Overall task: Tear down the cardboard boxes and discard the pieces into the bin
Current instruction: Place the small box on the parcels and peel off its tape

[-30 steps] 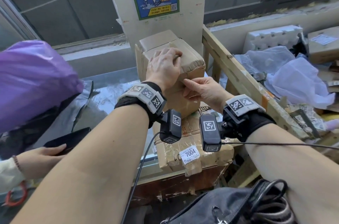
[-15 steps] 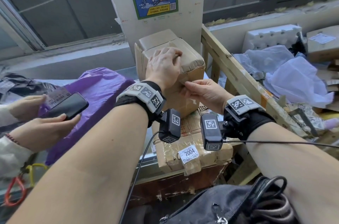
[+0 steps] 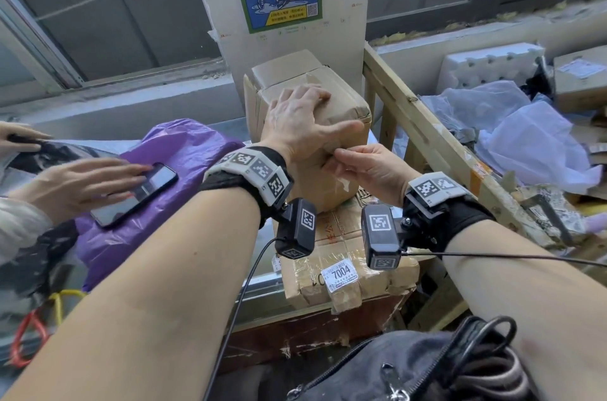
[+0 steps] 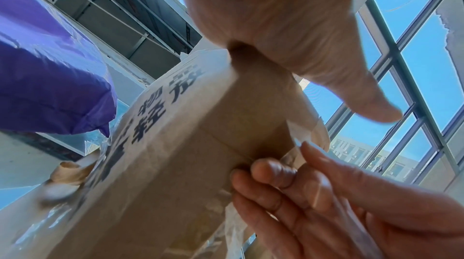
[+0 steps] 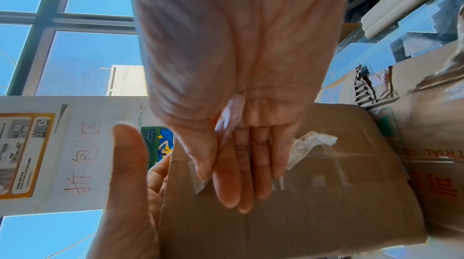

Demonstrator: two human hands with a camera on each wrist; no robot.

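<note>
A small brown cardboard box [image 3: 348,111] stands on a larger taped box, against a white pillar. My left hand [image 3: 302,124] lies on its top with the fingers spread and the thumb stretched along the front edge, pressing it down. My right hand [image 3: 331,157] is at the box's front face, where thumb and fingers pinch a strip of clear tape [image 3: 343,182] partly lifted off the cardboard. The right wrist view shows the tape [image 5: 311,142] crumpled beside my pinching right hand [image 5: 226,174]. In the left wrist view the box [image 4: 200,164] fills the middle, with printed characters on its side.
The lower box [image 3: 377,282] carries a "7004" label [image 3: 341,272]. To the right, a wooden-framed bin [image 3: 427,137] holds plastic bags [image 3: 525,137], foam [image 3: 486,65] and cardboard. At left, another person's hand holds a phone [image 3: 138,193] on a purple bag [image 3: 184,151]. A black bag [image 3: 410,367] sits below me.
My left hand's fingers have flattened and the thumb has stretched out over the box. My right hand keeps working the tape. The other person lowered the purple bag and laid the phone on it.
</note>
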